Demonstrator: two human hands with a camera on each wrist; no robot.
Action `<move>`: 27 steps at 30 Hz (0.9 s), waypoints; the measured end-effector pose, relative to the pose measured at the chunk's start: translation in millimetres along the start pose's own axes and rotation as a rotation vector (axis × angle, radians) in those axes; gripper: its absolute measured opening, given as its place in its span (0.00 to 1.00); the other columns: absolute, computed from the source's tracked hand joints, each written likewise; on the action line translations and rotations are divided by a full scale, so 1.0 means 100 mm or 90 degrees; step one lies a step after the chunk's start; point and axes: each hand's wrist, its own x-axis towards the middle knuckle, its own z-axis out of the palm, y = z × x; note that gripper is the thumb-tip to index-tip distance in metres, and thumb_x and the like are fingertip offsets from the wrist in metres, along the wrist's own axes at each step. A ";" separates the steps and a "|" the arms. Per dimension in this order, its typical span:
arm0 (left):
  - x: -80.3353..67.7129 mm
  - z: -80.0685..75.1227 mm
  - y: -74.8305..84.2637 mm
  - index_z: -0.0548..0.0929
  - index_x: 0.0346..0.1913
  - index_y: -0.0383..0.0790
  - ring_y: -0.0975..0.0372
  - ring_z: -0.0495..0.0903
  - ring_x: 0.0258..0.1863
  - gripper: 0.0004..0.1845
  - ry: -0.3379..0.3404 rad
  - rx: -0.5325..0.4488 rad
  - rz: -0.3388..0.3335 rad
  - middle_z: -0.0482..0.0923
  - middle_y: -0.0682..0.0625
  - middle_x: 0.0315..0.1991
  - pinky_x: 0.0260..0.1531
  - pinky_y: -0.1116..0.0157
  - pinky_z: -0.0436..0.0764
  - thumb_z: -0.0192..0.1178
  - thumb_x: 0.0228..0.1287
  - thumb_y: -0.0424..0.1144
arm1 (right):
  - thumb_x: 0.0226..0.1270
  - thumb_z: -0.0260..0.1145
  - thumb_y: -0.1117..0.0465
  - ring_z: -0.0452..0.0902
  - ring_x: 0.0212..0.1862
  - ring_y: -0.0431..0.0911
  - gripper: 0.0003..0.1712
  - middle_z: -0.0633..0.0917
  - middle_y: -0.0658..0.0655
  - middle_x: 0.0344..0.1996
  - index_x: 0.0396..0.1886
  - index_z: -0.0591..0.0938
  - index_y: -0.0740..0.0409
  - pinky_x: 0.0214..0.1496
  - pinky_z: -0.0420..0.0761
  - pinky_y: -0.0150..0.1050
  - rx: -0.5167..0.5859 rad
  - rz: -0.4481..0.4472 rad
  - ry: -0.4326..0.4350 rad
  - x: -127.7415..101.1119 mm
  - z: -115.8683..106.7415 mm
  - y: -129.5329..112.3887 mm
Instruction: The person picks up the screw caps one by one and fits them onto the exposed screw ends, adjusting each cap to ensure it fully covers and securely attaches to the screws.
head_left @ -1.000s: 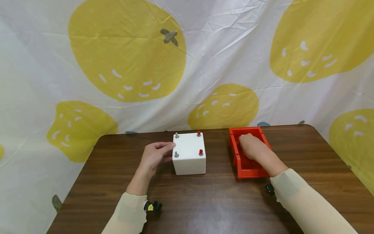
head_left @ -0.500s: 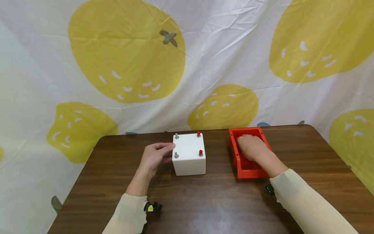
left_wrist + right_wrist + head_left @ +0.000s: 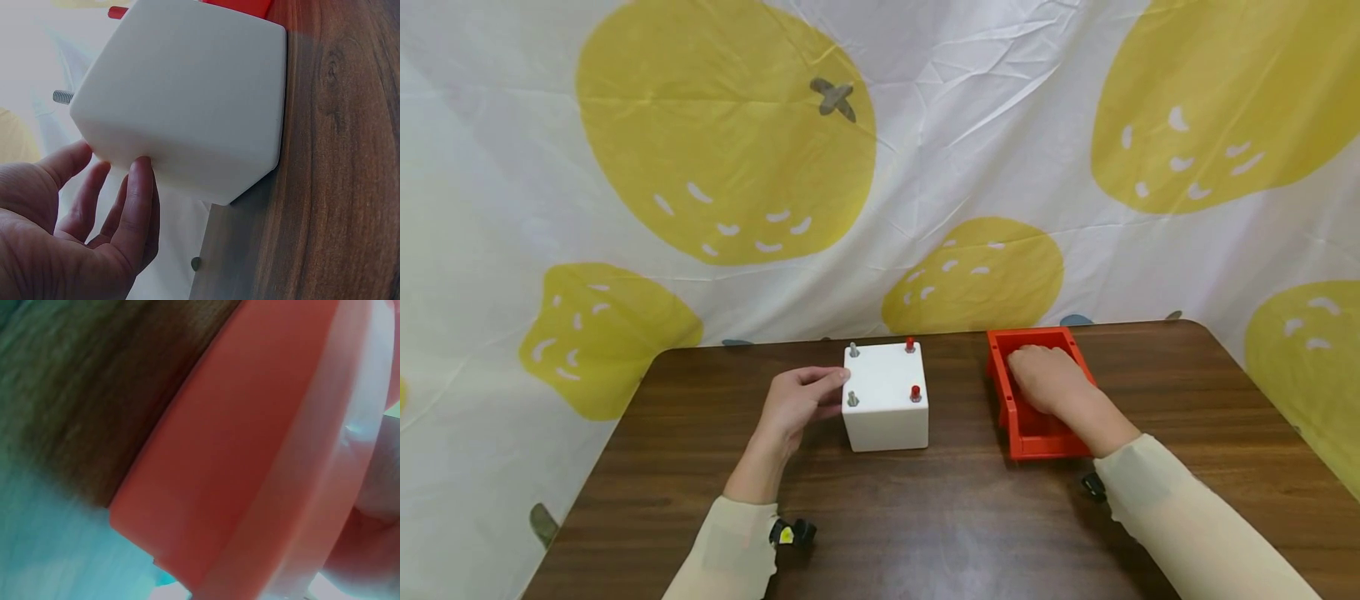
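Bare table [image 3: 955, 517] between box [image 3: 887, 417], bin [image 3: 1011, 417]

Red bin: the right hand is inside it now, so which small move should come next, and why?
Probably the right hand should close on a part inside the red bin and lift it out. The left hand steadies the white box, where two grey studs look bare.

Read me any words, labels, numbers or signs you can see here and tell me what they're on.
None: no readable text on the white plastic cube, the orange plastic bin, the dark wooden table or the yellow-fruit-patterned cloth.
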 end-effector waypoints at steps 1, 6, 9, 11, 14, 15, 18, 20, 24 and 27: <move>0.00 0.00 0.00 0.89 0.55 0.31 0.54 0.89 0.44 0.19 -0.001 0.000 0.000 0.86 0.39 0.54 0.44 0.59 0.92 0.75 0.68 0.41 | 0.71 0.68 0.70 0.79 0.38 0.54 0.06 0.84 0.58 0.32 0.34 0.80 0.58 0.49 0.87 0.56 0.002 -0.001 0.002 -0.01 -0.01 0.00; 0.00 -0.01 0.00 0.89 0.55 0.31 0.54 0.89 0.43 0.19 0.000 0.000 0.002 0.86 0.39 0.54 0.43 0.59 0.92 0.75 0.68 0.41 | 0.71 0.67 0.70 0.79 0.36 0.54 0.07 0.84 0.56 0.30 0.33 0.81 0.57 0.47 0.87 0.56 0.005 -0.020 0.026 -0.02 -0.04 -0.01; 0.00 0.00 0.00 0.89 0.55 0.31 0.55 0.89 0.43 0.19 0.000 -0.001 0.003 0.86 0.39 0.54 0.44 0.59 0.92 0.75 0.68 0.41 | 0.72 0.66 0.71 0.78 0.33 0.52 0.08 0.83 0.55 0.28 0.33 0.82 0.56 0.44 0.87 0.54 0.017 -0.018 0.031 -0.03 -0.05 0.00; 0.00 0.00 0.00 0.89 0.55 0.31 0.55 0.89 0.43 0.19 -0.001 -0.002 0.003 0.86 0.39 0.54 0.44 0.58 0.92 0.76 0.68 0.41 | 0.72 0.65 0.71 0.76 0.31 0.52 0.08 0.81 0.54 0.26 0.34 0.82 0.56 0.42 0.86 0.52 0.033 -0.010 0.023 -0.04 -0.07 0.00; 0.00 0.00 0.00 0.89 0.55 0.31 0.55 0.89 0.43 0.19 -0.003 -0.002 0.005 0.85 0.39 0.54 0.44 0.58 0.92 0.76 0.68 0.41 | 0.71 0.65 0.71 0.75 0.31 0.51 0.07 0.80 0.53 0.25 0.35 0.82 0.56 0.42 0.86 0.51 0.050 0.007 0.013 -0.04 -0.10 0.01; 0.00 0.00 0.00 0.89 0.55 0.31 0.55 0.89 0.43 0.19 -0.003 -0.002 0.005 0.85 0.38 0.54 0.44 0.58 0.92 0.76 0.68 0.41 | 0.71 0.65 0.71 0.75 0.31 0.51 0.07 0.80 0.53 0.25 0.35 0.83 0.56 0.42 0.86 0.52 0.056 0.010 0.013 -0.05 -0.11 0.01; 0.00 0.00 0.01 0.89 0.55 0.31 0.54 0.89 0.43 0.19 -0.001 0.000 0.004 0.86 0.38 0.54 0.43 0.59 0.92 0.76 0.68 0.41 | 0.69 0.67 0.71 0.75 0.32 0.51 0.06 0.79 0.52 0.24 0.36 0.85 0.56 0.43 0.85 0.51 0.067 0.013 0.021 -0.05 -0.13 0.02; 0.00 0.00 0.01 0.89 0.55 0.31 0.54 0.89 0.43 0.19 0.001 0.002 0.004 0.86 0.38 0.54 0.43 0.59 0.92 0.76 0.68 0.41 | 0.68 0.67 0.71 0.75 0.33 0.51 0.07 0.80 0.51 0.25 0.37 0.86 0.56 0.42 0.85 0.50 0.076 0.010 0.024 -0.06 -0.15 0.03; -0.01 0.01 0.01 0.89 0.54 0.32 0.54 0.89 0.43 0.19 0.002 0.001 0.001 0.86 0.39 0.54 0.42 0.59 0.92 0.75 0.68 0.41 | 0.67 0.68 0.70 0.78 0.36 0.51 0.07 0.84 0.52 0.30 0.41 0.88 0.57 0.42 0.87 0.51 0.100 0.010 0.032 -0.08 -0.20 0.05; 0.00 0.01 0.01 0.89 0.54 0.32 0.54 0.89 0.43 0.18 -0.002 -0.006 0.001 0.86 0.39 0.53 0.42 0.59 0.92 0.75 0.68 0.40 | 0.68 0.69 0.69 0.81 0.40 0.52 0.07 0.87 0.55 0.36 0.43 0.88 0.60 0.46 0.88 0.55 0.117 0.012 0.045 -0.10 -0.24 0.07</move>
